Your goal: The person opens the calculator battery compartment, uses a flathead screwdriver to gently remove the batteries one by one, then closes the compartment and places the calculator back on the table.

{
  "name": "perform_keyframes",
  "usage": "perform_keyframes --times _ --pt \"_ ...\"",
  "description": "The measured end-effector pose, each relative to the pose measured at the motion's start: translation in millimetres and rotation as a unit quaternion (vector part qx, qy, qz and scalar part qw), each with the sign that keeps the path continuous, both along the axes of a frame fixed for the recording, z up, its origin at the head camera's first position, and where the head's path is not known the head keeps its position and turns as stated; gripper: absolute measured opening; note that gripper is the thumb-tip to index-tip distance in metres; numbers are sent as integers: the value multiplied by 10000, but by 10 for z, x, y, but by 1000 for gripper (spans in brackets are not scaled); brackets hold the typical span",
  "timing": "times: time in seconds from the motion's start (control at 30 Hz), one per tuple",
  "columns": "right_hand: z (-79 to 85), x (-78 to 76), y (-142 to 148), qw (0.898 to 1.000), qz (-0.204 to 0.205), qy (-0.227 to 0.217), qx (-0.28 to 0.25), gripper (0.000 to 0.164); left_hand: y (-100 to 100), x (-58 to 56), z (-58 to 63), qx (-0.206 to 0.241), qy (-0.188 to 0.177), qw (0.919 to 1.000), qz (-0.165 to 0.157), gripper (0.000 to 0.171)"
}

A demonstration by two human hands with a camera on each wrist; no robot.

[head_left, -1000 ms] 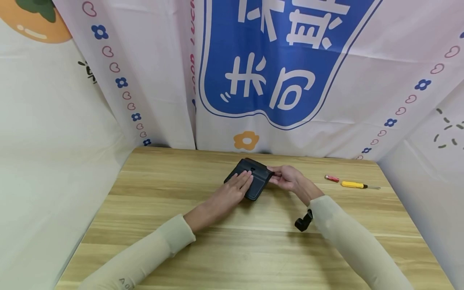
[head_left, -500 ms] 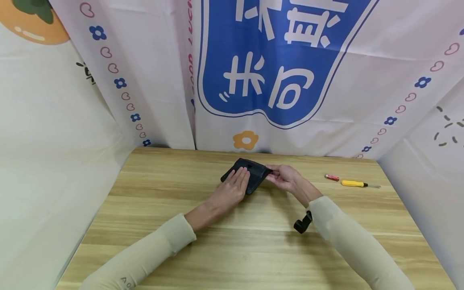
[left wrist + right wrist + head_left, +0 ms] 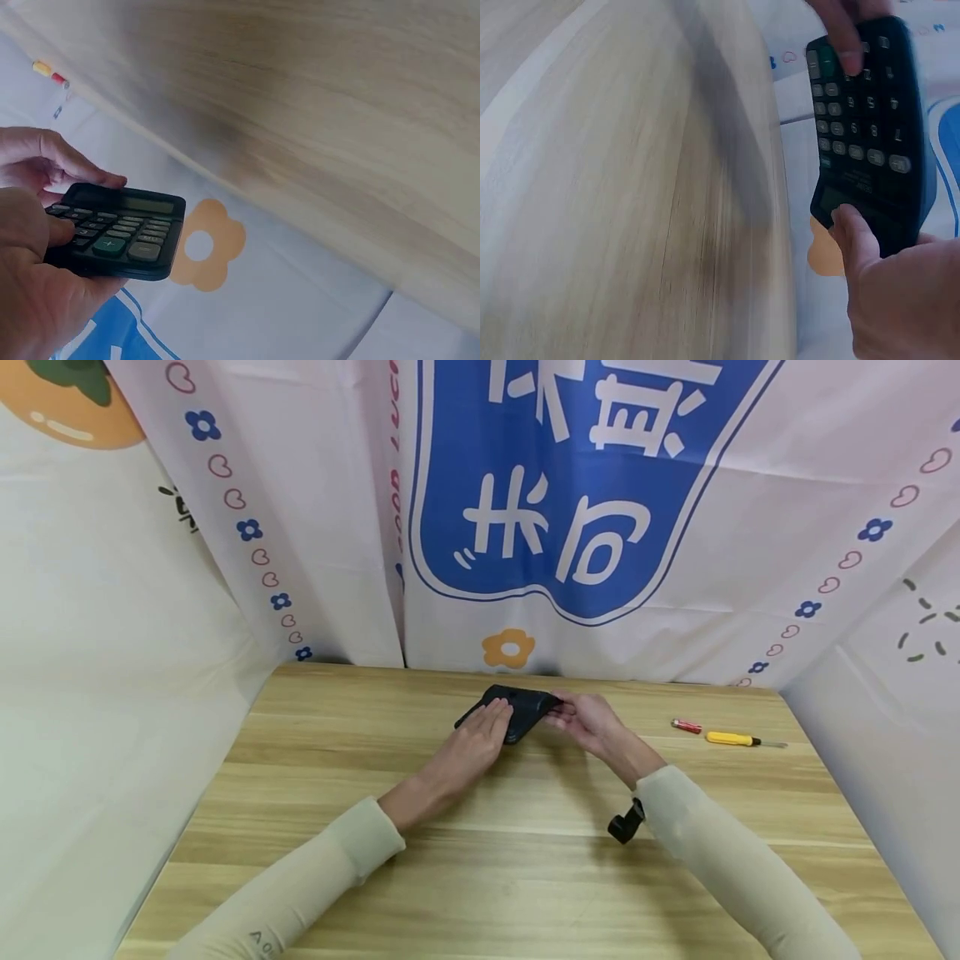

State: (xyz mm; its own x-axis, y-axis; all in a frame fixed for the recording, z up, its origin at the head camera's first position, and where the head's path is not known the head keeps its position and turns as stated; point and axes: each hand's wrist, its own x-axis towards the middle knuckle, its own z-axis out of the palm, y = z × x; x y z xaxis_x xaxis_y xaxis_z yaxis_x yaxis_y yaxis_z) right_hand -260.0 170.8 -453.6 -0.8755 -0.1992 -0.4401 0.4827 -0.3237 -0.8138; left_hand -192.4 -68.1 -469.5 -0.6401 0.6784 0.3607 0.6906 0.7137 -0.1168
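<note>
A dark calculator [image 3: 531,713] is held near the back of the table, its back towards the head camera. Its keys and grey display show in the left wrist view, where my left hand [image 3: 34,281] grips the key end with the thumb over the keys. From the head view, the fingers of my left hand [image 3: 480,733] lie across the calculator's back. My right hand [image 3: 590,724] pinches the display end; in the right wrist view, the thumb of my right hand [image 3: 900,296] rests on the display.
On the right of the wooden table [image 3: 480,877] lie a small red battery-like cylinder [image 3: 686,727] and a screwdriver with a yellow handle [image 3: 731,739]. A printed cloth [image 3: 337,568] hangs behind the table's back edge, with pale cloth on both sides.
The calculator has tilted, so its back looks narrower from the head view. Both hands keep their hold and have shifted slightly away and left.
</note>
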Motion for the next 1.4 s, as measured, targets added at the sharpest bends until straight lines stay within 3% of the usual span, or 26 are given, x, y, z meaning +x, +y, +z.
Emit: perform_keyframes --times 0.1,0.2,0.5,0.7,0.87,0.97,1.13,1.23,1.4 --pt "11 15 -25 9996 -25 251 126 44 -6 -12 17 629 -335 9974 48 49" --pt "7 24 -41 9987 3 468 191 44 -13 -25 40 1288 -724 9890 30 50" --pt "-73 30 -47 9910 203 1234 473 59 -39 -64 104 2113 -1466 9661 233 46" --pt "-151 23 -38 9845 179 1702 396 59 -34 -88 137 2831 -1813 9416 207 34" --pt "-220 -12 -49 9787 -220 1994 433 35 -20 -90 184 3331 -2357 9125 306 23" --pt "-245 -27 -50 9729 -371 2214 549 28 -8 -90 215 3598 -2626 8946 346 26" --pt "-271 -43 -32 9655 -397 2440 822 30 -1 -91 239 3875 -2867 8758 263 28" --pt "-272 -50 -13 9587 -327 2595 1120 27 -7 -94 229 3951 -2984 8686 217 31" --pt "-241 -53 24 9369 -91 2912 1934 33 -21 -105 183 3945 -3123 8637 281 39"
